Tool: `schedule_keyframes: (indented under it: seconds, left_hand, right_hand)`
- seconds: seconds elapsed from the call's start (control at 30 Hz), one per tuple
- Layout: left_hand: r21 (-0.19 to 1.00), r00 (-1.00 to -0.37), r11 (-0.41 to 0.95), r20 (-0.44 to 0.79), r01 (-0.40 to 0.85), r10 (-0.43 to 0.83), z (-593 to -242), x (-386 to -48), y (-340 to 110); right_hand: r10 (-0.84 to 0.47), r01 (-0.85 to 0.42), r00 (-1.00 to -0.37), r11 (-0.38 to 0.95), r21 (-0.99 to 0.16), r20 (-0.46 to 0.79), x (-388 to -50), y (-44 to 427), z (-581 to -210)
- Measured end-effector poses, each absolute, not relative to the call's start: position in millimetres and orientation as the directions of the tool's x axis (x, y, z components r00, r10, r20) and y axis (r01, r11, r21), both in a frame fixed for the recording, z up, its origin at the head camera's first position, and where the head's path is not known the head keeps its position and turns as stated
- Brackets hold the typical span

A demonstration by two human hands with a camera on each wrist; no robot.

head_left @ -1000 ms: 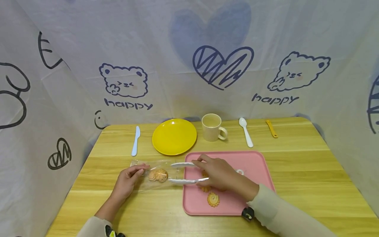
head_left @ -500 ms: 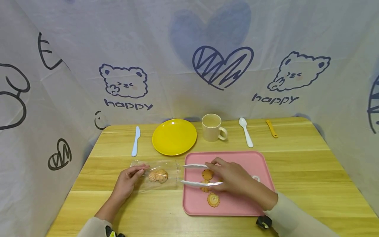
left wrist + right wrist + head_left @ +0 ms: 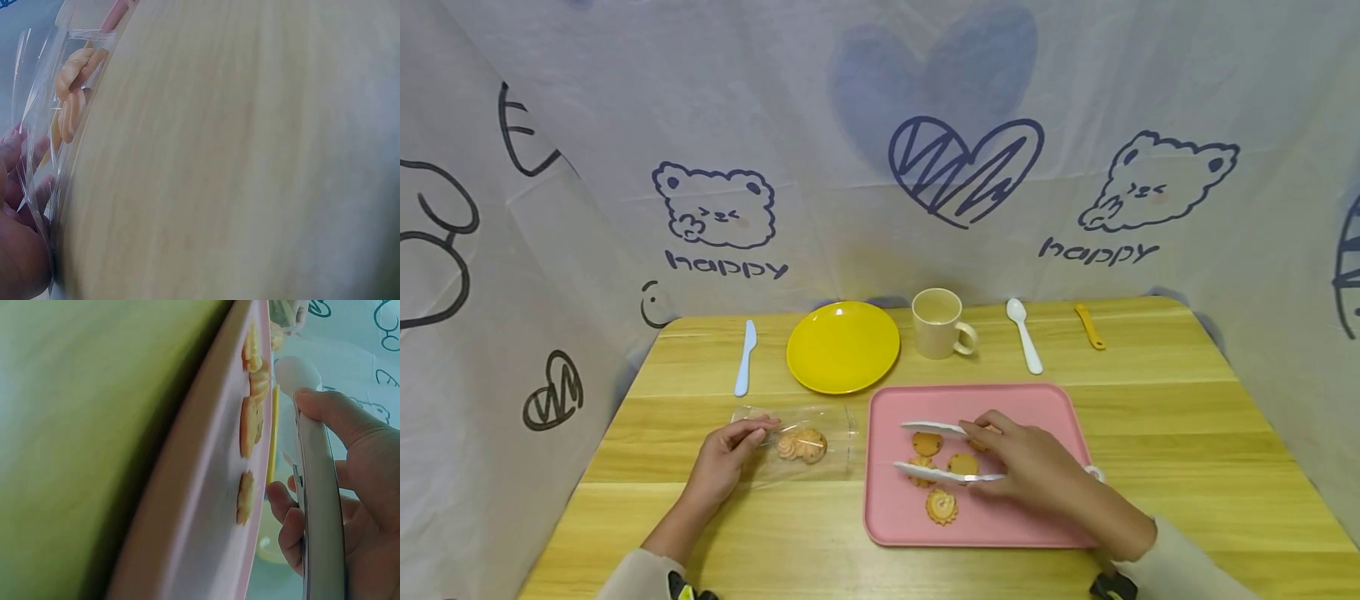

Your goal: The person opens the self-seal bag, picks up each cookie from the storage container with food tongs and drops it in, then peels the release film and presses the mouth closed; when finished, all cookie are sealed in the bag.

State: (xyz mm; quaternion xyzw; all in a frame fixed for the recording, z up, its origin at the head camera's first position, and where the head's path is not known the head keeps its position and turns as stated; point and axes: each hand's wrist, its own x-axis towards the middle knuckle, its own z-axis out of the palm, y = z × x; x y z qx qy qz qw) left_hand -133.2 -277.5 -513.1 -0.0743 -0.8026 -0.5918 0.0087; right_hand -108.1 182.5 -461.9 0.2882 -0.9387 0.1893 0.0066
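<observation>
In the head view, my left hand (image 3: 722, 460) pinches the left end of a clear plastic bag (image 3: 838, 462). Inside the bag lie cookies (image 3: 802, 446), swirled and round, also visible in the left wrist view. My right hand (image 3: 1037, 465) grips white tongs (image 3: 934, 429) over a pink tray (image 3: 1015, 523). The tongs' arms are spread apart, with no cookie clamped between them. Several cookies (image 3: 942, 506) rest on the tray, one partly hidden by my right fingers. From the right wrist view, the tongs (image 3: 322, 506) appear raised above the tray.
Behind the work, a yellow plate (image 3: 842, 347), a cream mug (image 3: 936, 325), a white spoon (image 3: 1025, 337) and a yellow handle-like piece (image 3: 1089, 326) line the back of the wooden table. A light blue knife (image 3: 745, 358) lies at the left.
My right hand has drawn the tongs rightward, from the bag's mouth to above the tray, uncovering cookies there. My left hand and the bag stay in place.
</observation>
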Motion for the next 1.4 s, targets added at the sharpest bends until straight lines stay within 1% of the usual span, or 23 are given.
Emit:
schedule_keyframes:
  seconds: [0.43,0.73,0.9,1.17,1.4]
  left_hand:
    - [0.948,-0.991,0.295,0.093,0.119,0.099,-511.6,-131.6,-275.5]
    - [0.945,-0.992,0.31,0.078,0.105,0.097,-509.8,-133.5,-275.5]
    - [0.945,-0.991,0.308,0.085,0.112,0.099,-510.6,-133.9,-275.8]
    - [0.949,-0.992,0.298,0.076,0.102,0.099,-511.4,-134.4,-276.5]
    - [0.95,-0.993,0.298,0.068,0.094,0.095,-512.1,-134.2,-277.0]
  right_hand:
    - [-0.451,-0.473,-0.88,0.806,-0.357,0.148,-94.9,225.9,-461.9]
    - [-0.389,-0.413,-0.911,0.846,-0.338,0.138,-95.2,248.8,-467.5]
    - [-0.38,-0.405,-0.914,0.85,-0.337,0.138,-97.2,253.8,-467.5]
    - [-0.382,-0.394,-0.918,0.852,-0.344,0.106,-96.7,254.8,-468.7]
    - [-0.399,-0.419,-0.908,0.841,-0.342,0.13,-96.3,255.5,-470.1]
